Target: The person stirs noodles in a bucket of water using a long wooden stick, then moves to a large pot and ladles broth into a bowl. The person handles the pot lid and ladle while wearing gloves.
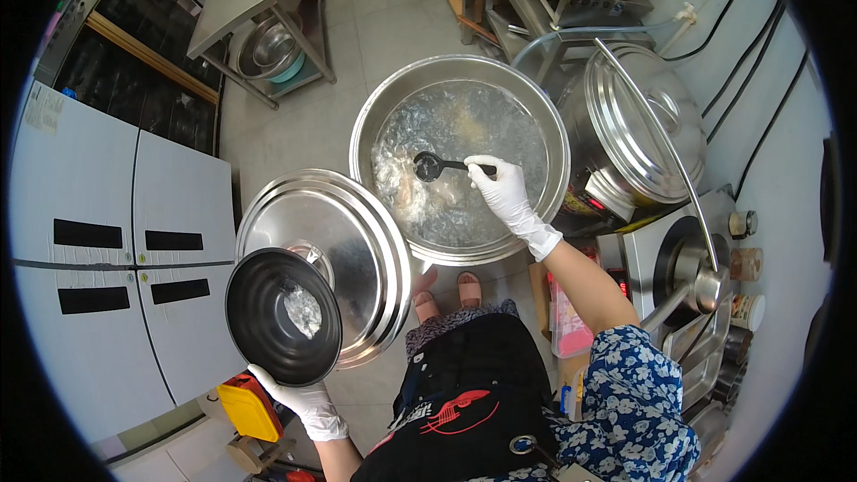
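Observation:
In a white glove, my right hand [503,195] grips the handle of a black spoon [429,167] over a large round metal pot [562,147]. Bubbling, foamy liquid [462,214] fills much of the pot, and pale lumps show at its left side. Whether the spoon's bowl touches the liquid I cannot tell. My gloved left hand [301,405] holds a black bowl [254,308] by its near rim. A small patch of whitish foam or liquid [302,310] lies inside the bowl. Partly beneath the bowl in view is a large metal lid [365,227] with a central knob.
A second lidded metal pot [659,127] stands right of the open one. Farther right, a burner holds a small pot [689,274] with a long bent metal pipe above it. White refrigerator doors [73,174] line the left; a steel table [241,3] stands behind.

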{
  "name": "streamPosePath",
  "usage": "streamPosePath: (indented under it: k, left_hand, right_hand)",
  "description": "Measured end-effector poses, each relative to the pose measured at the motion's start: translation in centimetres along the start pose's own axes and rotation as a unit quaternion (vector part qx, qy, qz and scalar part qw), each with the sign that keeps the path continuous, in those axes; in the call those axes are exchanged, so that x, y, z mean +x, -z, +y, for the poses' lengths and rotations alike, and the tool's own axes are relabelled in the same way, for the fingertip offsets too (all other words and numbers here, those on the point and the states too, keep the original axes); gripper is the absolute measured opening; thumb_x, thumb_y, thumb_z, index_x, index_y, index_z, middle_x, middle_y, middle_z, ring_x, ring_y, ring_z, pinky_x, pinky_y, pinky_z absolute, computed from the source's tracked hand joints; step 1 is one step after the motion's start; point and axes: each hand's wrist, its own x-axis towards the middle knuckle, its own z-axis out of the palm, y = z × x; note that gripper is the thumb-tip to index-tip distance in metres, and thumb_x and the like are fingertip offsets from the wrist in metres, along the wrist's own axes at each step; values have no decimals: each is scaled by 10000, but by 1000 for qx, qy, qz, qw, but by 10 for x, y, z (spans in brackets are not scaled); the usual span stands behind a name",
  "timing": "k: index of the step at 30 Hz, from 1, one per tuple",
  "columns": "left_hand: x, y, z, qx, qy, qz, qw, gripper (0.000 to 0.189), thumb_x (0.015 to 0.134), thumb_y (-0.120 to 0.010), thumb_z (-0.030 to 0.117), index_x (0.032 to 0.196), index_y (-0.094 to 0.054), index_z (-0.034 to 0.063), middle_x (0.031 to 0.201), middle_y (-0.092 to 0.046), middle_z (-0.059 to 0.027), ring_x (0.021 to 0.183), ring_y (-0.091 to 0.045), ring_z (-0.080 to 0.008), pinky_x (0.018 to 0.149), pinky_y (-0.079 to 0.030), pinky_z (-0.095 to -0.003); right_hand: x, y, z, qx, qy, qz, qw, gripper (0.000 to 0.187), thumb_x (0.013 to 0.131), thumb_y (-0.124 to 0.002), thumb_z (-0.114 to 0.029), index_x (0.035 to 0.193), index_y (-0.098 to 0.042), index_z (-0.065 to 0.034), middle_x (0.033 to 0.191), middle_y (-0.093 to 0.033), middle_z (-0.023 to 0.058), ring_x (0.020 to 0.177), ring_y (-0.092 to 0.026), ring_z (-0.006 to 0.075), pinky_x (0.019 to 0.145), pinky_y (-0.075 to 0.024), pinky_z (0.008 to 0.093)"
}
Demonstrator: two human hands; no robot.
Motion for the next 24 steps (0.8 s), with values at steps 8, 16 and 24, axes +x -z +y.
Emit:
streamPosePath:
  k: [8,16,24]
  left_hand:
    - [3,-4,-5,-19,23,-16,999,620,890,-455,505,1333,-393,76,1391,-363,-94,1252,-379,-257,1053,-302,-434]
    - [4,-3,-3,9,3,6,1000,651,875,-472,515,1341,-382,69,1394,-353,-118,1248,-384,-291,1038,-328,-460]
    - [6,-6,-3,27,8,15,999,679,858,-490,532,1347,-373,76,1387,-353,-135,1241,-391,-307,1025,-351,-477]
  right_hand:
    - [5,-15,-5,-21,49,-11,999,176,838,-615,-116,977,-674,-26,727,-637,26,630,-555,62,574,-438,215]
    - [3,-16,-15,-29,71,-43,996,166,788,-621,-113,927,-675,-39,797,-659,147,644,-628,186,591,-470,277]
    - [-18,-19,-5,-57,74,-88,992,164,794,-614,-111,925,-674,-34,835,-664,143,641,-621,206,595,-475,284]
